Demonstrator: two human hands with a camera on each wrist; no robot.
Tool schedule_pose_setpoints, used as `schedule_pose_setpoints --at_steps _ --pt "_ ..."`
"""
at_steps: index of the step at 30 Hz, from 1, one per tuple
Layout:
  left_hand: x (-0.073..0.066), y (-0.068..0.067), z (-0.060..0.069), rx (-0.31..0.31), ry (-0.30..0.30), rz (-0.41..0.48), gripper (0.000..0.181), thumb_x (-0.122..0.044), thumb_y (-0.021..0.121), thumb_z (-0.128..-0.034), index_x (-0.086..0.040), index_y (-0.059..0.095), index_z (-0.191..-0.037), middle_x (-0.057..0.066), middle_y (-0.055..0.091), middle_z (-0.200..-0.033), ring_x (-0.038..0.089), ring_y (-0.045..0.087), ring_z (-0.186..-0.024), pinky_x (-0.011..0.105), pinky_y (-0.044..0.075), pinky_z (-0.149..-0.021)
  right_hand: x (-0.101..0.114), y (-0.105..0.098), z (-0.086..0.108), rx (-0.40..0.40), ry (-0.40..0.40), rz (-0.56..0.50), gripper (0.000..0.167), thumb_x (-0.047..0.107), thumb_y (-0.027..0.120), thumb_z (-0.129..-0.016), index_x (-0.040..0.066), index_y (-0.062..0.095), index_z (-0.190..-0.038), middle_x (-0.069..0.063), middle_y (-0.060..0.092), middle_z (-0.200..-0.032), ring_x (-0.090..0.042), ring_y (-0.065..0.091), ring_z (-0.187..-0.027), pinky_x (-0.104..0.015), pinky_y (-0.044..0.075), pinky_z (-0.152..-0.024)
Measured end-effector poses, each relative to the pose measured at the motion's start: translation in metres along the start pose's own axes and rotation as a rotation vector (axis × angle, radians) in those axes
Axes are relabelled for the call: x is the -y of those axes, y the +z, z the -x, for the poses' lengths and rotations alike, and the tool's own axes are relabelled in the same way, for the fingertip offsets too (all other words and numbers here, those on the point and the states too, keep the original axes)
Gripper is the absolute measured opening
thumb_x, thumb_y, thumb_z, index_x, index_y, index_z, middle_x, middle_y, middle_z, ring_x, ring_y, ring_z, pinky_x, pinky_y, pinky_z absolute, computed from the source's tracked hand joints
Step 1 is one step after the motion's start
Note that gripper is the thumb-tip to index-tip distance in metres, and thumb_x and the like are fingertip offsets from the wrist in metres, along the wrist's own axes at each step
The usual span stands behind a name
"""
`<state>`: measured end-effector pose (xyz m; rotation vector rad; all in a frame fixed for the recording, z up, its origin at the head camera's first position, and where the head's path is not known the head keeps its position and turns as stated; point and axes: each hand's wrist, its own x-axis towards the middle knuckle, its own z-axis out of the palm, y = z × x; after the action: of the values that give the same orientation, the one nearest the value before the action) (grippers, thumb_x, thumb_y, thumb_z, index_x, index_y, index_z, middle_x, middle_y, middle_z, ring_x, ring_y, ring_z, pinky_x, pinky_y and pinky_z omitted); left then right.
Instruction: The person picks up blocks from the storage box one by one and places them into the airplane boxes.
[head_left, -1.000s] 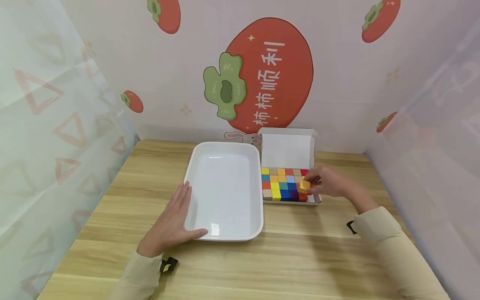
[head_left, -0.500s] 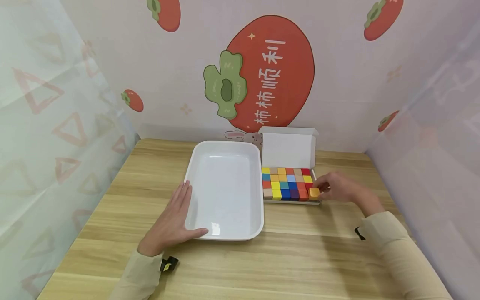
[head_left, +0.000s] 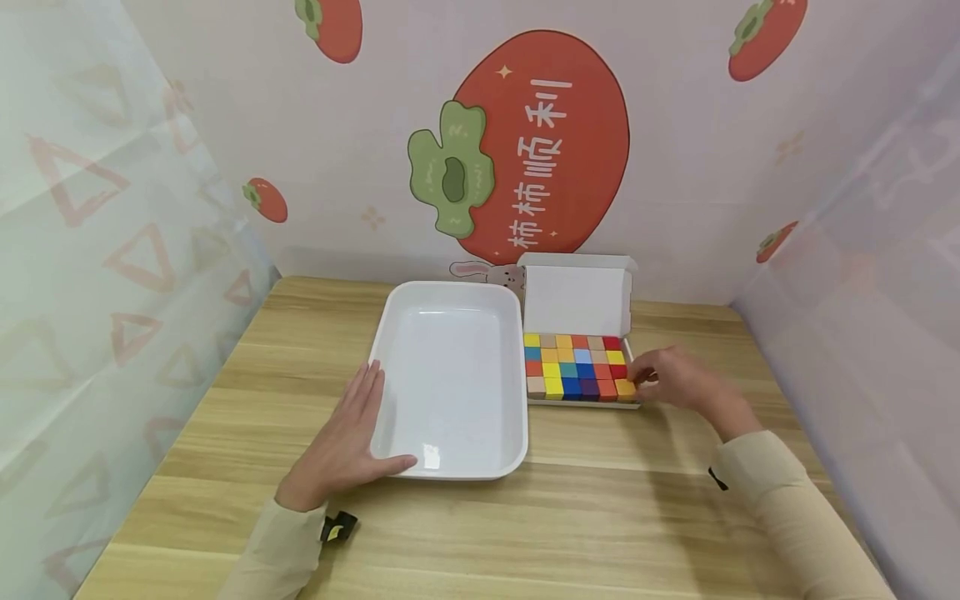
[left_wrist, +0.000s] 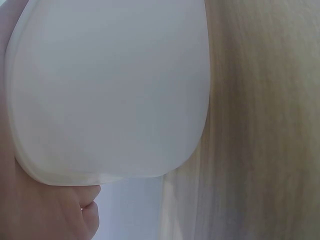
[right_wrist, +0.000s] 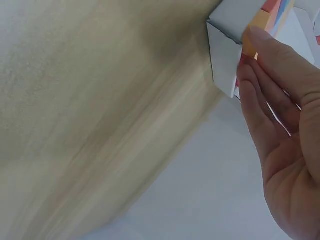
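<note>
My left hand (head_left: 337, 446) rests along the left side of a white tray (head_left: 516, 358), fingers straight on the rim and thumb at the near-left corner. The tray's outer wall fills much of the left wrist view. To the right, my right hand (head_left: 678, 379) pinches an orange cube block (head_left: 624, 388) at the near-right corner of a white cardboard box (head_left: 585, 405). The cube sits level with the others in the box. In the right wrist view the thumb presses on the orange cube (right_wrist: 257, 24); the other fingers partly hide behind it.
Rows of coloured cube blocks (head_left: 573, 367) in red, yellow, blue and wood tones fill the box. Its white lid (head_left: 576, 300) stands raised at the back. The box adjoins the tray's right side. A printed curtain (head_left: 540, 150) hangs behind the wooden table (head_left: 480, 533).
The right hand has carried the orange cube from above the blocks rightward and down into the box's near-right corner. The left hand and tray have stayed in place.
</note>
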<state>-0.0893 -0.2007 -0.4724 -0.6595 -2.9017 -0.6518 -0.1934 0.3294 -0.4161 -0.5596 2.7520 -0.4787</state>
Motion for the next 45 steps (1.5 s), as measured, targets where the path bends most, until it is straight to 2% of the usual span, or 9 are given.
schedule_pose_setpoints --at_steps 6,9,13,17,22,26,34,40,45 --pt "0.0 0.0 0.0 -0.007 0.004 -0.001 0.133 -0.072 0.076 -0.0807 0.008 0.011 -0.166 0.025 0.007 -0.177 0.043 0.007 -0.165 0.014 -0.015 -0.127 -0.002 0.009 -0.003 -0.024 -0.049 0.074 0.024 0.015 0.089 -0.085 0.012 0.079 -0.107 -0.005 0.078 -0.107 -0.022 0.069 -0.097 -0.047 0.064 -0.092" --pt "-0.001 0.0 0.0 0.009 -0.004 0.008 0.134 -0.072 0.076 -0.0807 0.007 0.01 -0.166 0.024 0.005 -0.177 0.042 0.005 -0.166 0.014 -0.015 -0.126 -0.002 0.011 0.002 -0.038 -0.008 0.065 0.028 0.022 0.088 -0.088 0.009 0.078 -0.11 -0.008 0.077 -0.109 -0.022 0.067 -0.096 -0.048 0.064 -0.092" --pt "-0.001 0.0 0.001 0.019 -0.008 0.011 0.134 -0.073 0.076 -0.0809 0.006 0.009 -0.166 0.023 0.004 -0.178 0.041 0.004 -0.166 0.013 -0.016 -0.125 0.004 0.015 0.013 -0.052 0.118 0.017 0.06 0.04 0.086 -0.089 -0.001 0.07 -0.13 -0.021 0.072 -0.122 -0.034 0.066 -0.107 -0.058 0.059 -0.098" --pt "-0.001 0.0 0.001 -0.001 0.002 0.004 0.133 -0.071 0.077 -0.0806 0.008 0.012 -0.166 0.025 0.007 -0.177 0.043 0.007 -0.165 0.013 -0.015 -0.126 0.014 0.026 0.017 -0.057 0.226 -0.055 0.095 0.053 0.084 -0.087 -0.007 0.048 -0.152 -0.033 0.057 -0.146 -0.048 0.057 -0.128 -0.067 0.051 -0.108" --pt "0.0 -0.002 0.0 0.006 -0.008 -0.001 0.133 -0.073 0.075 -0.0814 0.006 0.01 -0.167 0.023 0.005 -0.178 0.04 0.004 -0.166 0.014 -0.015 -0.126 0.023 0.045 0.013 -0.098 0.231 -0.154 0.11 0.052 0.085 -0.086 -0.007 0.029 -0.161 -0.031 0.046 -0.155 -0.046 0.05 -0.132 -0.067 0.047 -0.113" --pt "0.0 -0.003 0.0 0.021 -0.026 0.008 0.134 -0.073 0.076 -0.0809 0.004 0.008 -0.167 0.021 0.002 -0.178 0.039 0.002 -0.167 0.014 -0.014 -0.126 0.028 0.058 0.008 -0.133 0.256 -0.199 0.12 0.05 0.087 -0.085 -0.006 0.016 -0.165 -0.033 0.031 -0.165 -0.051 0.039 -0.145 -0.069 0.036 -0.121" --pt "-0.001 -0.001 0.002 0.027 -0.026 0.014 0.134 -0.073 0.076 -0.0807 0.005 0.008 -0.167 0.022 0.003 -0.178 0.039 0.003 -0.166 0.012 -0.016 -0.124 0.03 0.074 0.001 -0.269 0.289 -0.162 0.108 0.043 0.089 -0.085 -0.012 0.03 -0.158 -0.036 0.048 -0.152 -0.05 0.052 -0.133 -0.066 0.045 -0.116" --pt "-0.002 -0.002 0.002 0.007 -0.01 0.01 0.133 -0.072 0.076 -0.0808 0.007 0.011 -0.166 0.024 0.006 -0.177 0.041 0.006 -0.166 0.011 -0.016 -0.124 0.031 0.075 0.0 -0.3 0.299 -0.157 0.099 0.042 0.09 -0.084 -0.014 0.042 -0.15 -0.034 0.057 -0.143 -0.046 0.058 -0.125 -0.062 0.051 -0.112" --pt "-0.003 -0.003 0.001 0.026 -0.026 0.018 0.134 -0.072 0.076 -0.0808 0.005 0.009 -0.167 0.021 0.003 -0.178 0.04 0.003 -0.166 0.015 -0.014 -0.128 0.032 0.071 -0.001 -0.306 0.309 -0.152 0.097 0.042 0.09 -0.084 -0.014 0.045 -0.148 -0.034 0.059 -0.14 -0.044 0.06 -0.121 -0.061 0.052 -0.11"
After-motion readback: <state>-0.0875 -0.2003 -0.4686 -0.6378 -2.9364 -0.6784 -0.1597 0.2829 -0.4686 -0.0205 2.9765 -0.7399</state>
